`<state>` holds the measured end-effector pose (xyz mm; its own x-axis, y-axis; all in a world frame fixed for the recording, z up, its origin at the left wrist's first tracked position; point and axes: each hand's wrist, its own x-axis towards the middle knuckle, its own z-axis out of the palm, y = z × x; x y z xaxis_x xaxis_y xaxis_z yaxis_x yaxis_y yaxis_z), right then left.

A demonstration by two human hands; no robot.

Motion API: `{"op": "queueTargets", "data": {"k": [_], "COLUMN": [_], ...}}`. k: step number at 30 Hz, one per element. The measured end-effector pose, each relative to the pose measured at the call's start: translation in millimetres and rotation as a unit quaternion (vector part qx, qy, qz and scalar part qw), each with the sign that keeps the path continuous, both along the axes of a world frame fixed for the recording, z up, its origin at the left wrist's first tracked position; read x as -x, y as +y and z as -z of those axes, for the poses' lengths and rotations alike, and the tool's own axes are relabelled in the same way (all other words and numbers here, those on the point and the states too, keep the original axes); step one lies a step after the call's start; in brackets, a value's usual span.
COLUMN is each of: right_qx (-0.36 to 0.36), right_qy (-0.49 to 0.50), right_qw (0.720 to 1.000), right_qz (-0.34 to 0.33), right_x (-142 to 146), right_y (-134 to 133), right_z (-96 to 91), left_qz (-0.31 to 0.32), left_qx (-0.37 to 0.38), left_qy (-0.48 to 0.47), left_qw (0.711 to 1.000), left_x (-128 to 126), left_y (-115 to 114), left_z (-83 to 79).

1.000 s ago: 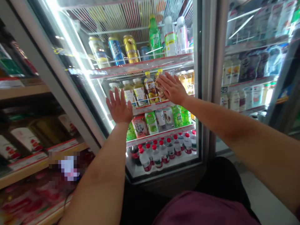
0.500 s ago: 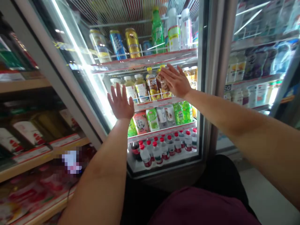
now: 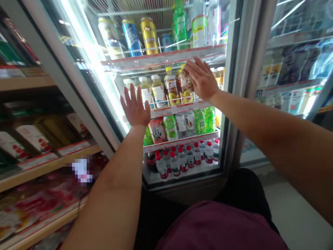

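Observation:
My left hand (image 3: 135,107) is raised at the left part of the lit fridge's glass door (image 3: 158,48), palm forward and fingers spread, with nothing in it. To its right, my right hand (image 3: 204,80) lies flattened over a crumpled brown-and-white cloth (image 3: 187,82) at the glass. The cloth is partly hidden under the fingers. Behind the glass by my right hand stand brown tea bottles with yellow caps (image 3: 171,86). White-capped bottles (image 3: 158,91) show beside my left hand.
Inside the fridge are cans (image 3: 149,36) above, cartons (image 3: 170,127) lower down, and several red-capped water bottles (image 3: 174,165) at the bottom. A metal door frame (image 3: 251,76) runs down the right. Wooden shelves (image 3: 28,83) with bottles stand at the left.
My view has tilted down slightly, so the fridge contents sit higher in the picture. My right hand and the cloth have shifted a little up and right; my left hand stays spread.

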<state>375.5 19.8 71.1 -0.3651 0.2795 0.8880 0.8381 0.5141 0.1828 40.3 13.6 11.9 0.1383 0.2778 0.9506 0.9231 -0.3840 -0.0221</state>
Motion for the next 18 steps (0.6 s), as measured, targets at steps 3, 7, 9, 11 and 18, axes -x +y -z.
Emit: {"op": "queueTargets", "data": {"k": [3, 7, 9, 11, 18], "right_qx": [-0.006, 0.016, 0.022, 0.019, -0.008], "right_qy": [0.018, -0.018, -0.018, 0.012, 0.039], "right_qw": [1.000, 1.000, 0.999, 0.998, 0.998], "right_qz": [-0.001, -0.008, -0.025, -0.053, -0.040], "right_x": [3.2, 0.3, -2.6, -3.6, 2.1], "right_y": [2.3, 0.6, 3.9, 9.6, 9.0], "right_z": [7.8, 18.1, 13.9, 7.5, 14.9], "left_qz": [-0.002, -0.006, -0.011, -0.014, 0.011], "left_qx": [-0.001, -0.013, -0.018, -0.018, 0.016], "left_qy": [0.000, 0.004, 0.006, 0.006, -0.011], "left_qw": [1.000, 1.000, 1.000, 1.000, 1.000], "left_x": [1.4, 2.5, 2.4, 2.2, -0.7], "left_y": [2.3, 5.9, 7.0, 6.9, -5.2], "left_z": [0.5, 2.4, 2.8, 2.6, -0.1]}}
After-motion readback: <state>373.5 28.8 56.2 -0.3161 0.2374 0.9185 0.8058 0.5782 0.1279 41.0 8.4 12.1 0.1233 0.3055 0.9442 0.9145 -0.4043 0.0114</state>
